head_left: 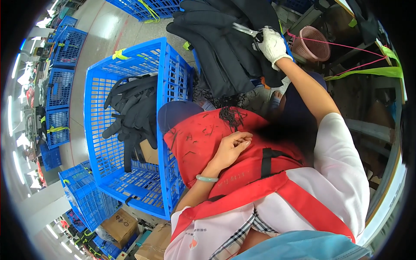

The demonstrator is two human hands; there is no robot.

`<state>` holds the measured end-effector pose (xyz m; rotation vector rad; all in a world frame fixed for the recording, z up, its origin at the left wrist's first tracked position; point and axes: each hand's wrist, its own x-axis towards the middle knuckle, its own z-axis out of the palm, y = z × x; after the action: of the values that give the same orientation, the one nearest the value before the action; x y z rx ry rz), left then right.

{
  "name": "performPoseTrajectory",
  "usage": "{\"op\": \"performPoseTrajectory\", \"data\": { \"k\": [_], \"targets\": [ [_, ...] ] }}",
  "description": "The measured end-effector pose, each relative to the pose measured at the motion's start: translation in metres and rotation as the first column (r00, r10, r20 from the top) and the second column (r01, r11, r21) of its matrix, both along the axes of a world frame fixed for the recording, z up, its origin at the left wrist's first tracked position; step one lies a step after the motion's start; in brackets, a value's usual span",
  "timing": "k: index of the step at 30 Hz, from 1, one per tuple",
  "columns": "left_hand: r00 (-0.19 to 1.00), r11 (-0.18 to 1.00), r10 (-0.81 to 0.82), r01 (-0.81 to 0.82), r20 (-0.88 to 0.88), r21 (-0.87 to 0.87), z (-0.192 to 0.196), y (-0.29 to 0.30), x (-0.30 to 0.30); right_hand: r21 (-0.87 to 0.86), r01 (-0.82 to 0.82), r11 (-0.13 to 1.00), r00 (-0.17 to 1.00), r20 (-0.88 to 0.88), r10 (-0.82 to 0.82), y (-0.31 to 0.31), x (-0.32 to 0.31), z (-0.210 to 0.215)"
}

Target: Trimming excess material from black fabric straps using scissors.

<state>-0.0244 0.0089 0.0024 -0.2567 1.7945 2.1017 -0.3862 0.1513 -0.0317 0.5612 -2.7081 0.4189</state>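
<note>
While the right hand [271,44], in a white knitted glove [276,51], is wrapped around the handles of a pair of scissors [245,29], the left hand [234,149] lies bare on the red apron [195,138], its fingers loosely bent and holding nothing that shows. Taking the large blue crate [162,130] as landmark, the scissors and the dark fabric pieces [216,52] are beyond it to the upper right; the left hand is to its right. Whether the blades touch the fabric cannot be determined.

Risks, as judged: the blades point across the padded pieces, so a careless cut could nick a surface or seam. The pieces lie heaped and overlapping; a pull on one might slide others toward the floor [125,26]. Black trimmings [232,117] lie loose on the apron, right of the crate; a shift of the lap could scatter them, some perhaps onto the dark straps [134,104] inside the crate. A pink cord [346,45], farther right of the crate, runs near the glove and could snag the tool.

Markings: faint pale lettering shows on the apron, right of the crate. Small characters and a reddish emblem [193,241] appear on the white shirt [342,160], to the crate's lower right. A dark printed mark is on the cardboard box [119,229] below the crate. Wording is not transcribed. No label is discernible on the fabric pieces or scissors.
</note>
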Motion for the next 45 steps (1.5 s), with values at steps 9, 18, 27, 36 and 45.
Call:
{"op": "performPoseTrajectory", "data": {
  "k": [9, 18, 27, 36, 45],
  "targets": [
    [0.998, 0.997, -0.047, 0.044, -0.042, -0.059, -0.004, 0.0, -0.001, -0.039, 0.113, 0.993, 0.982, 0.154, -0.105, 0.008, -0.031, 0.005],
    [0.999, 0.999, -0.017, 0.016, -0.028, -0.043, -0.001, -0.002, 0.002, 0.02, -0.289, 0.957, 0.947, -0.139, 0.289, -0.045, 0.01, -0.001],
    [0.976, 0.987, -0.014, -0.022, -0.219, -0.161, 0.004, -0.011, 0.011, -0.094, -0.343, 0.935, 0.879, 0.318, 0.355, -0.163, -0.004, 0.018],
    [0.97, 0.999, -0.008, -0.001, -0.243, -0.036, 0.019, -0.021, 0.01, -0.037, -0.181, 0.983, 0.953, 0.24, 0.185, -0.168, -0.043, 0.01],
    [0.95, 0.994, 0.043, -0.072, -0.308, -0.082, 0.009, -0.026, 0.018, -0.173, -0.135, 0.976, 0.88, 0.432, 0.198, -0.199, -0.015, 0.02]
  ]
}}
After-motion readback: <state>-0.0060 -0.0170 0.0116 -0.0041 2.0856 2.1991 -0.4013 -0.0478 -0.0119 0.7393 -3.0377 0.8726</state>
